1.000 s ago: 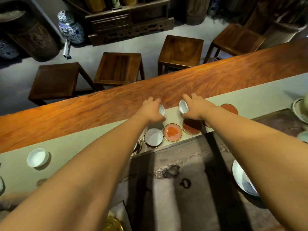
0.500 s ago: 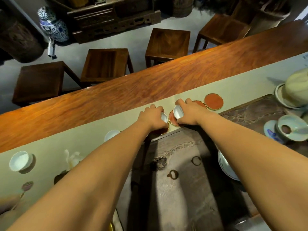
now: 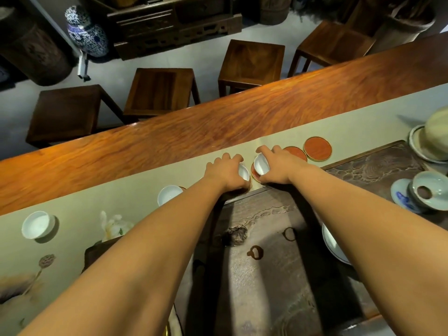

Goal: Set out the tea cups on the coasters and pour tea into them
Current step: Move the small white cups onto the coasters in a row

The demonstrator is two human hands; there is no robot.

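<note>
My left hand point(image 3: 224, 172) grips a small white tea cup point(image 3: 244, 172) low over a coaster that it mostly hides. My right hand point(image 3: 278, 166) holds a second white cup point(image 3: 261, 164), tilted, over an orange coaster point(image 3: 254, 174). Two more orange coasters, one point(image 3: 296, 152) partly under my right hand and one bare point(image 3: 317, 146), lie to the right on the pale runner point(image 3: 145, 187). Another white cup point(image 3: 169, 194) sits on a coaster left of my left arm. A further white cup point(image 3: 37, 224) stands far left on the runner.
A dark stone tea tray point(image 3: 278, 275) lies below my hands. A gaiwan with saucer point(image 3: 429, 194) and a pale lidded vessel point(image 3: 436, 137) stand at the right. A white plate point(image 3: 332, 243) shows under my right arm. Wooden stools point(image 3: 160, 90) stand beyond the long table point(image 3: 218, 122).
Both hands brought their cups back from the runner's far edge down over the coasters. The camera view shifted right, showing more of the gaiwan and the lidded vessel.
</note>
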